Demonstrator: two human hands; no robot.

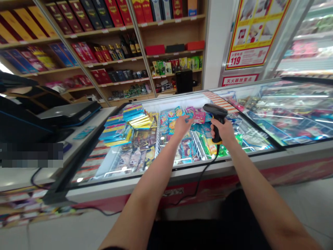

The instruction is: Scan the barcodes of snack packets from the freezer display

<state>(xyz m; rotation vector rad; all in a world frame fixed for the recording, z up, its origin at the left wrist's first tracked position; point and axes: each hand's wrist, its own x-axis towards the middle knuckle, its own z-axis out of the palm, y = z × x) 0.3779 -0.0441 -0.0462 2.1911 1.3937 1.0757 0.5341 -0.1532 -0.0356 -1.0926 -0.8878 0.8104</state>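
My right hand is wrapped round the grip of a black barcode scanner with yellow trim. Its cable drops from the handle past the freezer's front edge. To its left, my left hand is closed in a pinch at the edge of a small pink packet with printed lettering, just left of the scanner's head. Both hands are above the chest freezer, with colourful wrapped packs in white wire baskets below them.
Blue and yellow packets lie piled on the freezer's left glass. A counter with a dark device stands at far left. Behind are shelves of boxes and bottles. More frozen goods fill the right freezer section. The scanner cable trails towards the floor.
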